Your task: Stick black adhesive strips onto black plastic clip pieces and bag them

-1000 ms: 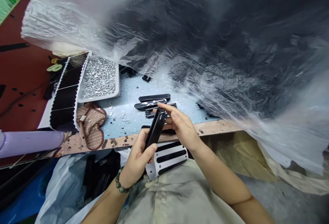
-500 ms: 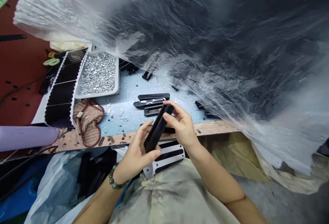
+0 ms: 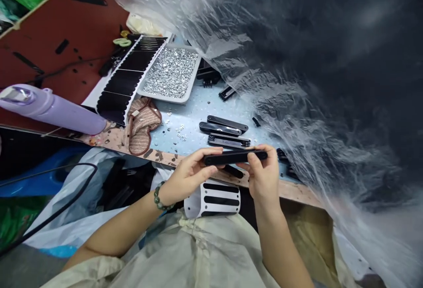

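Observation:
A long black plastic piece (image 3: 228,157) lies level between my two hands above the table's front edge. My left hand (image 3: 190,171), with a green bead bracelet at the wrist, grips its left end between thumb and fingers. At the right end, my right hand (image 3: 264,169) pinches it with the thumb on its near face. Just beyond, several similar black pieces (image 3: 220,128) rest on the blue tabletop (image 3: 194,109). Below my hands a white sheet with black strips (image 3: 221,199) sits against my lap.
A white tray (image 3: 187,98) of small metal parts stands behind, beside a black-and-white sheet (image 3: 122,83). A brown cloth (image 3: 142,131) and a purple bottle (image 3: 56,111) are at left. Clear plastic film (image 3: 291,80) over dark material covers the right. Small metal parts are scattered on the tabletop.
The black piece has turned from steeply slanted to nearly level, with my hands now at its two ends. The view has shifted, showing more of the left side.

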Demonstrator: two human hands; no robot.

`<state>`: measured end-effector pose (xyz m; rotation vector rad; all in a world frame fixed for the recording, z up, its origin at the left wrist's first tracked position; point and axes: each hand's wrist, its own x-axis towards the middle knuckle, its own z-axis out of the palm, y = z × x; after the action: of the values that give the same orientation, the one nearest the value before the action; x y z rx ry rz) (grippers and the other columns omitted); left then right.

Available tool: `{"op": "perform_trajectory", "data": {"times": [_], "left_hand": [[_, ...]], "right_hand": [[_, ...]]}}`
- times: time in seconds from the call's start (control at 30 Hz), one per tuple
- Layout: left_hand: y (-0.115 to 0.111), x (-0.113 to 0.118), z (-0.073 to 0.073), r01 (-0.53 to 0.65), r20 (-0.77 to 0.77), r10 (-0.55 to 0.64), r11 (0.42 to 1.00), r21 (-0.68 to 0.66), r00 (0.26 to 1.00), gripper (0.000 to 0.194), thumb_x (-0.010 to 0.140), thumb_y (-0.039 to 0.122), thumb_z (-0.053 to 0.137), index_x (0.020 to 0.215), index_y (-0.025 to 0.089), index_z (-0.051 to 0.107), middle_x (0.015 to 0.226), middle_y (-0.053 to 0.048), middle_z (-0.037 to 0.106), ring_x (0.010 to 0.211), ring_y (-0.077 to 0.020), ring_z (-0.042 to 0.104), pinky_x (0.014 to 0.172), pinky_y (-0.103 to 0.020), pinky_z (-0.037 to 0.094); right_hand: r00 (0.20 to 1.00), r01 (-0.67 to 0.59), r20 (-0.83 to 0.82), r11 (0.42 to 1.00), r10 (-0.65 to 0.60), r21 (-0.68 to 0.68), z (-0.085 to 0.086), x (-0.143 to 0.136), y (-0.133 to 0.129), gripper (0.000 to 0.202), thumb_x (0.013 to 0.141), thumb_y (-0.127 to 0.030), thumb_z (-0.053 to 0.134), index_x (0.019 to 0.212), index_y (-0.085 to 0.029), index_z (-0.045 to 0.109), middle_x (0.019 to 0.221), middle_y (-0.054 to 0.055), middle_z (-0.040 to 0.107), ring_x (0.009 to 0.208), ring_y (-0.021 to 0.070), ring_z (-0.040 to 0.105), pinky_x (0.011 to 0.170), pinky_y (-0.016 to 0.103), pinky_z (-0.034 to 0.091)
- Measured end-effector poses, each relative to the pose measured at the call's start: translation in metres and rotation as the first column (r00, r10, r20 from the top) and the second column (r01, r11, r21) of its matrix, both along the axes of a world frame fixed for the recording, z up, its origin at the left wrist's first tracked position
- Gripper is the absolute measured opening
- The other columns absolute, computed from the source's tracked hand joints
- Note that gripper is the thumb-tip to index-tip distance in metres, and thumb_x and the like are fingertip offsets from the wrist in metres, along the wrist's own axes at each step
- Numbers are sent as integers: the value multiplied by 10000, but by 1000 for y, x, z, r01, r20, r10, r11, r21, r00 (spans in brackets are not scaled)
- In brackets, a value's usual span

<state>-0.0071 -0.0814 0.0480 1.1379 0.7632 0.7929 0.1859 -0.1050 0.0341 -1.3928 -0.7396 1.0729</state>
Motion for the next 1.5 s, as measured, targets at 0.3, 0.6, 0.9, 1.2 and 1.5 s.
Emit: {"op": "perform_trajectory", "data": {"times": [0.3, 0.6, 0.9, 1.2, 1.5], "left_hand": [[33, -7, -21, 391, -674, 243, 660, 642, 697, 863, 750, 488, 690, 1461, 214, 284, 1544, -177, 174, 1428, -371, 133, 1123, -590, 178], [71, 27, -35, 678, -831, 258, 484, 553, 493, 1253, 567, 611, 757, 1507, 113, 95, 1553, -251, -19, 1424, -435, -42, 1089, -640, -15], [113, 53, -12, 829, -927, 210, 418, 372, 310, 1396, 398, 793, 695, 1478, 55, 206, 1372, -285, 384, 1275, -434, 337, 1090, -616, 65], [103, 29, -23, 792, -917, 38, 491, 363, 396, 1215, 620, 799, 570, 1513, 161, 50, 1557, -232, 45, 1423, -419, 65, 1105, -619, 83], [144, 42, -32, 738, -884, 63, 525, 424, 463, 575, 844, 271, 528, 1376, 101, 393, 1174, -155, 565, 1101, -248, 536, 968, -345, 410]], "right_hand": [[845, -200, 482, 973, 231, -116, -21, 31, -16, 231, 818, -417, 631, 905, -209, 580, 894, 37, 633, 838, 191, 589, 775, 336, 479], [655, -206, 742, 979, 142, -6, -30, 48, -17, 277, 854, -380, 603, 1073, -212, 596, 1153, 106, 578, 1096, 233, 541, 884, 401, 477], [498, -277, 836, 956, 230, -98, -38, 49, -35, 561, 861, -388, 596, 1352, -200, 400, 1338, 130, 488, 1255, 256, 438, 1067, 471, 362], [472, -319, 856, 946, 212, -59, -40, 62, -9, 325, 928, -264, 451, 1237, -211, 537, 1263, 114, 532, 1191, 225, 498, 1037, 434, 417], [171, -371, 884, 860, 435, -351, -13, 50, 33, 498, 820, -368, 624, 1280, -207, 521, 1292, 133, 461, 1102, 281, 547, 934, 437, 488]]}}
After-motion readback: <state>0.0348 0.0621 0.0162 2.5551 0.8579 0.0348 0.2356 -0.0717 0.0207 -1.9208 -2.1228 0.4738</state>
